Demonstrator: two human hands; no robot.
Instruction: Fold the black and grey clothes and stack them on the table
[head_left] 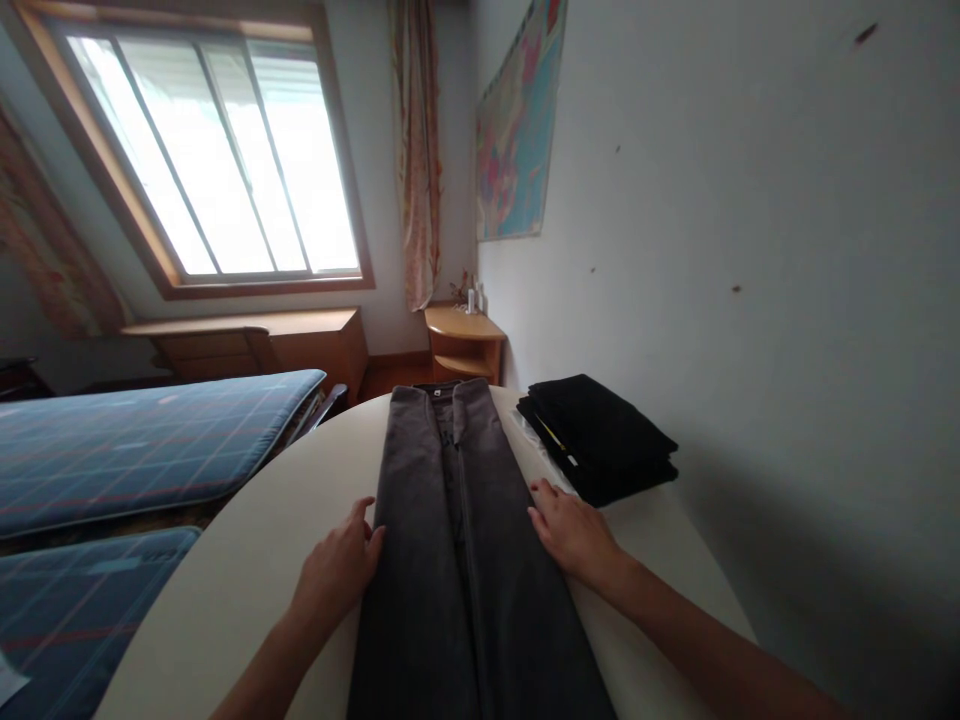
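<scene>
A long dark grey garment [495, 560] lies lengthwise on the white table [262, 540], its two sides drawn toward a narrow gap in the middle. A small pale label shows inside its far end; I cannot tell the kind of garment. My left hand [339, 558] is at the garment's left edge, thumb and fingers apart, with the thumb touching the cloth. Across from it, my right hand [571, 528] rests by the right edge, fingers loosely bent and holding nothing. Just beyond the right hand sits a stack of folded black cloth [600, 435].
Clear plastic [540, 450] lies beside the black stack. Blue plaid mattresses [150, 450] are left of the table, and a white wall [712, 250] rises close on the right. Beyond the table stand a small wooden corner shelf [465, 322] and a wooden desk [322, 330] under the window.
</scene>
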